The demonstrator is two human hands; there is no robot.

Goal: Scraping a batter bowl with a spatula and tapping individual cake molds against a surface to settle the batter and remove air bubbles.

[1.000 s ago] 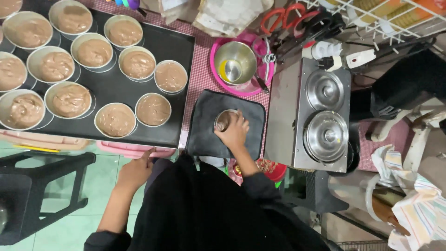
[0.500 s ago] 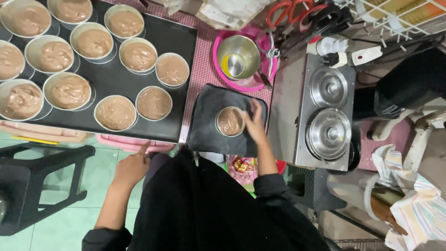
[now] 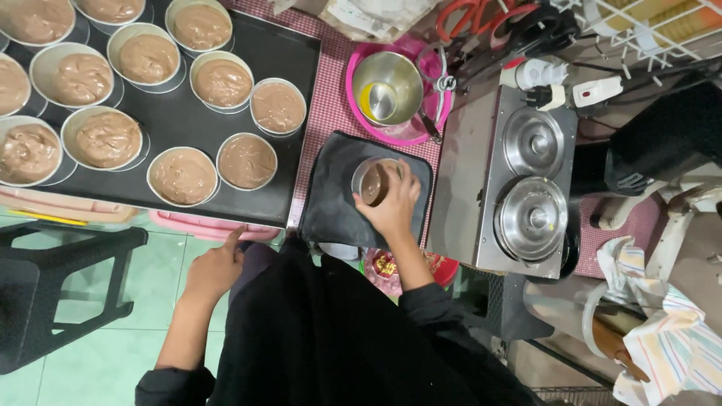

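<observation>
My right hand (image 3: pixel 392 204) grips a small round tin of brown batter (image 3: pixel 371 181), tilted on a black cloth pad (image 3: pixel 331 197). My left hand (image 3: pixel 216 267) hangs below the table edge with one finger touching the front of a pink tray (image 3: pixel 210 226). A large black baking tray (image 3: pixel 259 113) to the left carries several round tins of brown batter (image 3: pixel 247 160).
A pink basin (image 3: pixel 353 75) holds a steel bowl (image 3: pixel 386 88) behind the pad. A steel double-burner stove (image 3: pixel 526 180) stands on the right. A black stool (image 3: pixel 60 286) sits on the green floor at the left. Striped cloth (image 3: pixel 669 346) lies at the lower right.
My right hand has shifted from covering the tin to gripping its right side and tilting it. My left hand moved up toward the pink tray's edge.
</observation>
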